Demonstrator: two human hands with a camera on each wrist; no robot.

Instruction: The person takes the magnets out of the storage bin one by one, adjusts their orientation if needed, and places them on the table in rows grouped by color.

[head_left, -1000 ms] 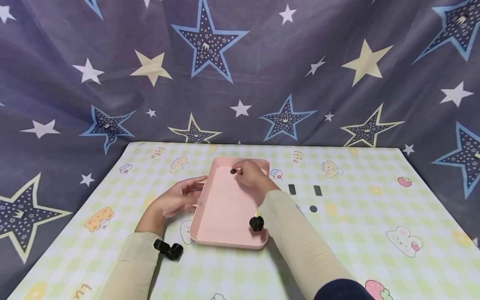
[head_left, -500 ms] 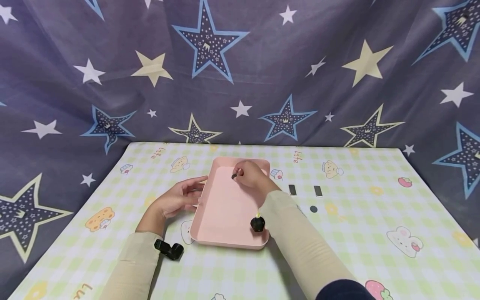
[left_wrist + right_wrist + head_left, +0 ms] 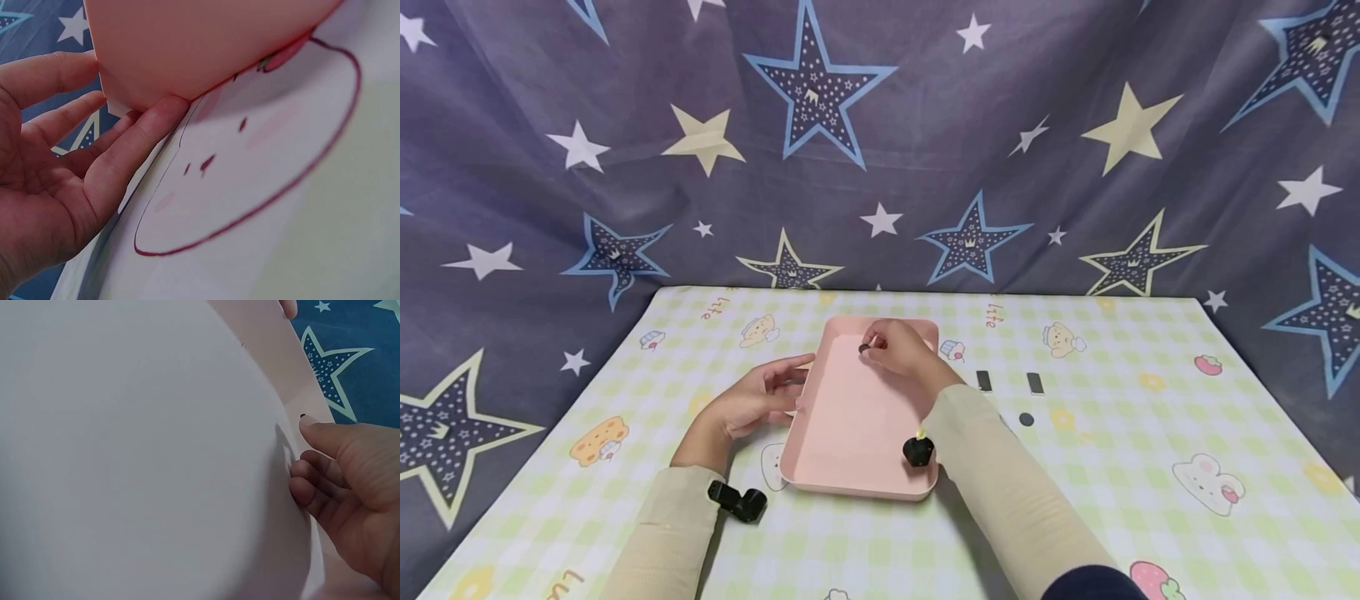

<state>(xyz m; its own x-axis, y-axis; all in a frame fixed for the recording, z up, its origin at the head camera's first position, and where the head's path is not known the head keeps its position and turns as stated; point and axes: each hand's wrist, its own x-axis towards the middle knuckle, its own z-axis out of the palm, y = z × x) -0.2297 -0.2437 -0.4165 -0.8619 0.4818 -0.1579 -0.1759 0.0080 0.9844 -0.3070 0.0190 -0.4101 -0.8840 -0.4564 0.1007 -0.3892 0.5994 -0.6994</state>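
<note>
A shallow pink tray [image 3: 850, 421] lies lengthwise on the table. At its left side is my left hand [image 3: 756, 400]. In the left wrist view, the fingertips of the left hand [image 3: 75, 169] touch the tray's outer wall [image 3: 169, 50], loosely spread. Over the far end of the tray, my right hand [image 3: 901, 350] pinches a small round black disc [image 3: 863, 347] between thumb and fingers. Only a dark sliver of the disc [image 3: 303, 415] shows past the thumb in the right wrist view; the other fingers of the right hand [image 3: 356, 481] curl inward.
Right of the tray lie two small dark rectangular pieces, a nearer-left one [image 3: 984, 381] and another [image 3: 1035, 383]. A black disc [image 3: 1026, 419] lies just in front of them. A checked cartoon cloth [image 3: 1112, 467] covers the table; a starry curtain [image 3: 910, 100] hangs behind.
The right hand shifts slightly over the tray's far end, and the black disc turns and moves a little in its fingers. The left hand and tray stay put.
</note>
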